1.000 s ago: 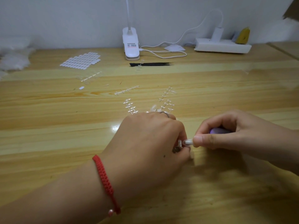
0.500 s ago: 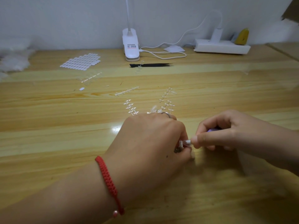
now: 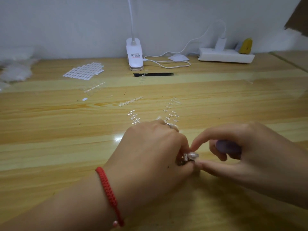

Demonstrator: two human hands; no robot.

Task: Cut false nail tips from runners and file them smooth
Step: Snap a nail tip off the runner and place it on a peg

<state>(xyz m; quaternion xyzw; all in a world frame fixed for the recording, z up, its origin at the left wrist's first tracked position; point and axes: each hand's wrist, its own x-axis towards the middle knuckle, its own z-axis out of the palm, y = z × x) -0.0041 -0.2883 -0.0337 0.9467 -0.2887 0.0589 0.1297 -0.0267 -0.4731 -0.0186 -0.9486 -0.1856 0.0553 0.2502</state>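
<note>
My left hand (image 3: 155, 155), with a red cord bracelet at the wrist, grips a small metal tool (image 3: 184, 158) low over the wooden table (image 3: 66, 130). A clear nail tip (image 3: 193, 155) sits at that tool's end. My right hand (image 3: 253, 157) meets it from the right: the index fingertip touches the tip from above and the thumb lies just below it. The other right fingers curl round a purple tool (image 3: 228, 146). Clear runners (image 3: 171, 112) with short stubs lie just beyond my hands. How the metal tool holds the tip is hidden.
A sheet of white nail tips (image 3: 83, 73) lies at the back left. Black tweezers (image 3: 155, 74) lie in front of a white clip lamp (image 3: 135, 55). A power strip (image 3: 225, 56) and a cable sit at the back right, and white fluff (image 3: 15, 72) at the far left.
My right index finger has lifted and spread away from the thumb, so the purple tool shows more. My left hand has stayed in place with the metal tool.
</note>
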